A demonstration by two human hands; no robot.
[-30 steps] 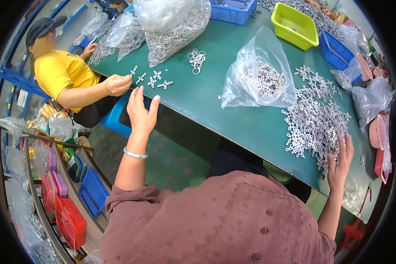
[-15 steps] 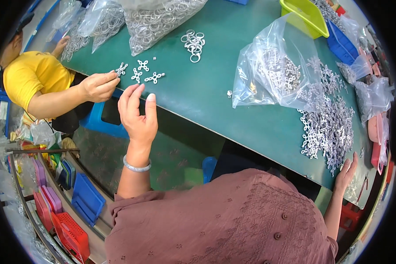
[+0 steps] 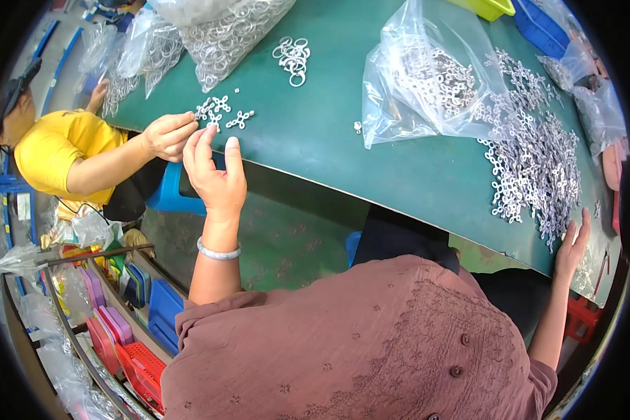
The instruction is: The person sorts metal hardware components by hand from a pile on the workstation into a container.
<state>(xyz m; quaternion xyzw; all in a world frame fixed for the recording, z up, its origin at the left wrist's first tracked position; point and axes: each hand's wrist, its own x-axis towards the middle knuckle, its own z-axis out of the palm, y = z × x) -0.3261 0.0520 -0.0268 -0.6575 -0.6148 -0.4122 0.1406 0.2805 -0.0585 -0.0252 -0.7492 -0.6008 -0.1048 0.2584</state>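
Observation:
My left hand (image 3: 215,175) is raised at the table's near edge, palm up, its fingers stretched and thumb apart, holding nothing I can see. Its fingertips come close to a few small silvery cross-shaped metal links (image 3: 240,119) on the green table (image 3: 315,150). Beside it, a co-worker's hand (image 3: 169,137) reaches in from the left with bent fingers next to the same links. My right hand (image 3: 572,246) rests with extended fingers on the table's edge at the right, just below a large pile of similar links (image 3: 535,168).
A clear plastic bag (image 3: 392,105) partly full of links lies beside the pile. Loose metal rings (image 3: 292,59) and bags of rings (image 3: 234,42) sit farther back. A blue bin (image 3: 541,26) stands far right. The co-worker in yellow (image 3: 73,150) sits at left, near shelved trays (image 3: 164,315).
The whole view has shifted slightly. The co-worker's hand and the leftmost link have come closer to the other links, which now lie bunched together. Both my hands keep nearly the same pose.

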